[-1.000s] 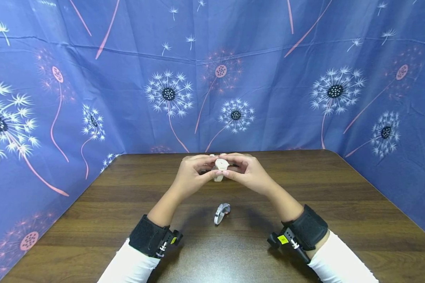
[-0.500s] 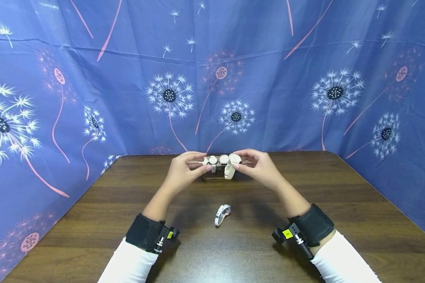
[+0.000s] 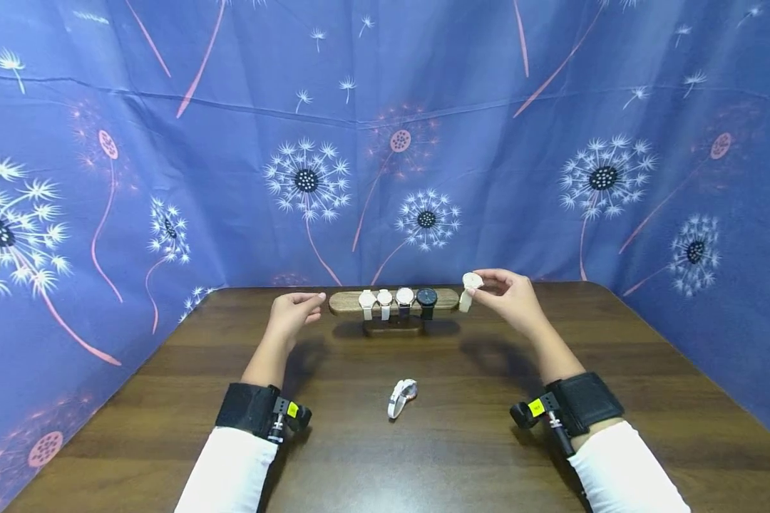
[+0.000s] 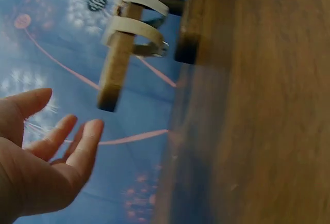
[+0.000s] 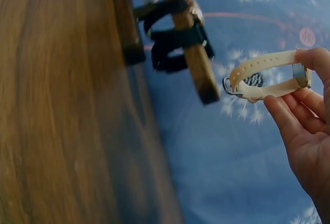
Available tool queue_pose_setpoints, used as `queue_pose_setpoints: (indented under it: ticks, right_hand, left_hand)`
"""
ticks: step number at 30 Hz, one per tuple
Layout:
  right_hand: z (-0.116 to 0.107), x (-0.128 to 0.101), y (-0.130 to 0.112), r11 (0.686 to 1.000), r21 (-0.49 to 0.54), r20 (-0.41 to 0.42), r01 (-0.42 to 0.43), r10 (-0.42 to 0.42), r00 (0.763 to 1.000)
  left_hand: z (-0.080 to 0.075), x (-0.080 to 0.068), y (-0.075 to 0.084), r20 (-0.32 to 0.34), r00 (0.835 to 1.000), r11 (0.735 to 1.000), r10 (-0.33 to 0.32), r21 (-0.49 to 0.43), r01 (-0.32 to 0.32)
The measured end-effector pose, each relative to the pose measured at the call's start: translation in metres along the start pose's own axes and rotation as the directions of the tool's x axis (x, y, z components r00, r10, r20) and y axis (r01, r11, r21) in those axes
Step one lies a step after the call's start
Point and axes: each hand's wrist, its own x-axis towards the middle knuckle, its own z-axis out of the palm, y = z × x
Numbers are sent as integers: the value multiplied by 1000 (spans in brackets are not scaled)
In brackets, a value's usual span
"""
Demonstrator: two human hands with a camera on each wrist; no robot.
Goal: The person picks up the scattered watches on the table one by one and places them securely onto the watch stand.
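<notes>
With its strap looped, the cream watch [image 3: 468, 288] is pinched in the right hand [image 3: 510, 299] just off the right end of the wooden stand [image 3: 445, 299] near the table's far edge, the left hand [image 3: 293, 314] hanging slack-fingered and empty, so sliding the loop on looks next.

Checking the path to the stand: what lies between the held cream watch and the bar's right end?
Nothing: in the right wrist view only blue backdrop shows between the cream watch and the wooden bar.

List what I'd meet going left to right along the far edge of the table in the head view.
Left hand → wooden watch bar → three pale watches → black watch → cream watch pinched in the right hand.
</notes>
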Motion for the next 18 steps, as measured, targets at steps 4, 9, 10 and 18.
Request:
queue_pose_setpoints:
  ticks: [4, 9, 10, 18]
  right_hand:
    - [-2, 2, 13, 1000, -29, -27, -4, 3, 1000]
    - [3, 9, 28, 999, -53, -3, -12, 12, 1000]
    - [5, 10, 31, 998, -64, 8, -15, 16, 1000]
    - [20, 15, 46, 996, -74, 70, -58, 63, 996]
  left_hand:
    - [6, 13, -14, -17, 989, 979, -144, -145, 140]
    - [16, 22, -22, -50, 973, 948, -227, -239, 209]
    - [17, 23, -22, -53, 971, 940, -234, -266, 212]
    - [22, 29, -27, -59, 963, 884, -263, -414, 216]
